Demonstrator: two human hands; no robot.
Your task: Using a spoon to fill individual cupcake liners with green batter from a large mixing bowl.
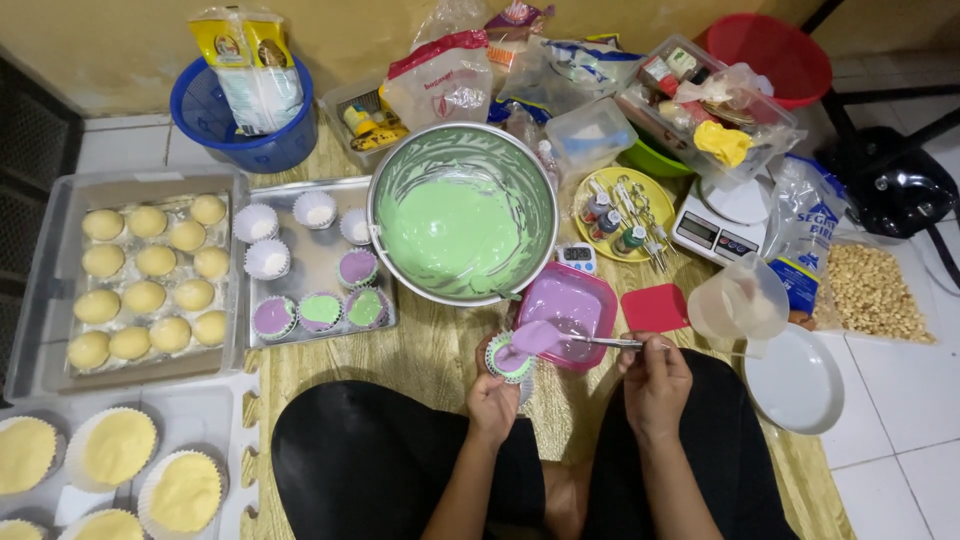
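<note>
On the floor mat in front of my knees, the big steel bowl (462, 215) holds green batter; below it, my left hand (493, 400) grips a paper cup (508, 358), my right hand (655, 380) clamps the spoon (560, 338) dripping purple batter in.

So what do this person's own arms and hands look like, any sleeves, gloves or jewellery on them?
Both forearms are bare up to the bottom edge of the picture, so no sleeves show. The left hand and the right hand wear no gloves. No watch, bracelet or ring can be made out at this size. The only clothing in view is black fabric over the legs below the arms.
</note>
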